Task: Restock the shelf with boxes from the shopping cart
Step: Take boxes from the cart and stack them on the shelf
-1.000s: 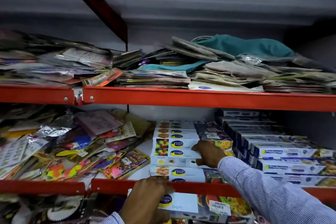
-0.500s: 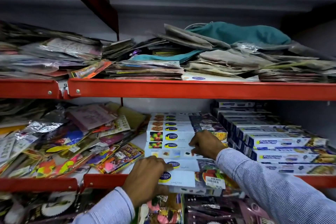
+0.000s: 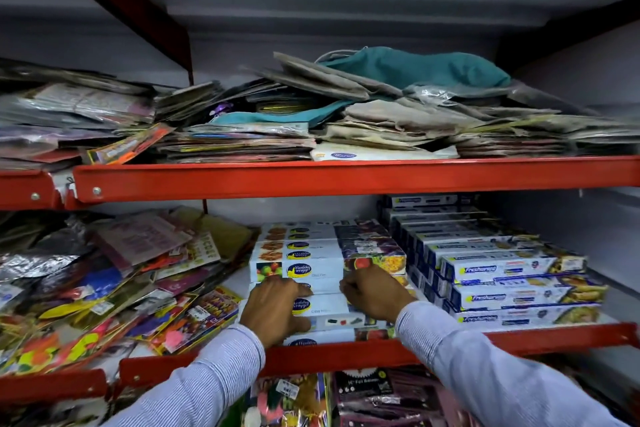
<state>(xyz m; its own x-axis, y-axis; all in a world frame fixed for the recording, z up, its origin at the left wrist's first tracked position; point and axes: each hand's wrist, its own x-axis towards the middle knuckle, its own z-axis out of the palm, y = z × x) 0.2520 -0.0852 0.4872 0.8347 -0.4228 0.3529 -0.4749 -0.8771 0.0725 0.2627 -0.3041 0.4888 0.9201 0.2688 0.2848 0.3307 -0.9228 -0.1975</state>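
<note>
Both hands are on the middle shelf, reaching in over its red front rail. The left hand lies palm down, fingers spread wide, across the left end of a white box that sits on top of the front stack of like boxes; its thumb presses the box's near face. The right hand is curled loosely, knuckles up, fingertips against the box row just above the same box's right end — whether it actually grips an edge I cannot tell. Neither hand lifts anything clear of the stack.

Behind the hands, more white boxes with a blue round logo run back in stepped tiers. Just right of the right hand — a separate block of blue-and-white boxes, stacked several high. Left of the left hand, well apart, a loose heap of coloured foil packets. Above both hands, the upper shelf carries flat packets and folded cloth, with a teal bag on top. Below the wrists, hanging packets, partly blurred. Both sleeves are pale, finely striped.
</note>
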